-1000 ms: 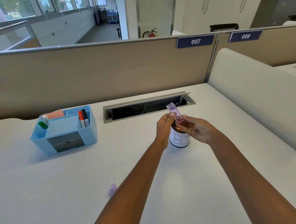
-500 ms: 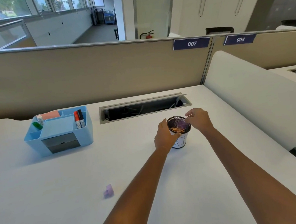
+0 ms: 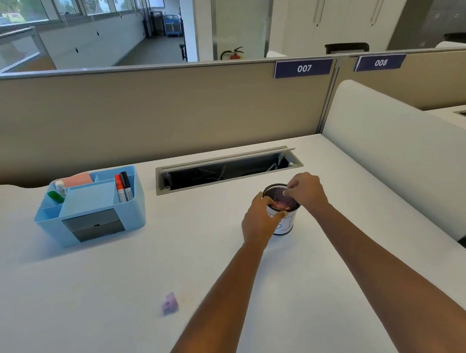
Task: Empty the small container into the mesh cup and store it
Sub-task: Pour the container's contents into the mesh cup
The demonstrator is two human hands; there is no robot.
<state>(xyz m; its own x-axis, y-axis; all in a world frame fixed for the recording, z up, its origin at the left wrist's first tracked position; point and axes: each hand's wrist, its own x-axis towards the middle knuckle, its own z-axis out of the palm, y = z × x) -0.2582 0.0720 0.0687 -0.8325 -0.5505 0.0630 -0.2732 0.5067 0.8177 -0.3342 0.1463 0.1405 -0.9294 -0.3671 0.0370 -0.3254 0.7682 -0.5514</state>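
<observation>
The black mesh cup (image 3: 276, 190) with a white paper label stands upright on the white desk (image 3: 98, 307), right of centre. My left hand (image 3: 258, 220) wraps around its near left side. My right hand (image 3: 307, 190) is at the far right rim, fingertips pinched over the opening. The small purple see-through container (image 3: 284, 202) lies tilted inside the top of the cup, its upper end at my right fingertips. Whatever else is in the cup is mostly hidden.
A small purple lid (image 3: 169, 304) lies on the desk near the front left. A blue desk organizer (image 3: 92, 209) with markers stands at the left. An open cable slot (image 3: 226, 169) runs behind the cup. A white divider (image 3: 402, 160) bounds the right side.
The small container was tipped above the cup in my right hand; it has gone down into the cup's opening. My left hand has stayed on the cup.
</observation>
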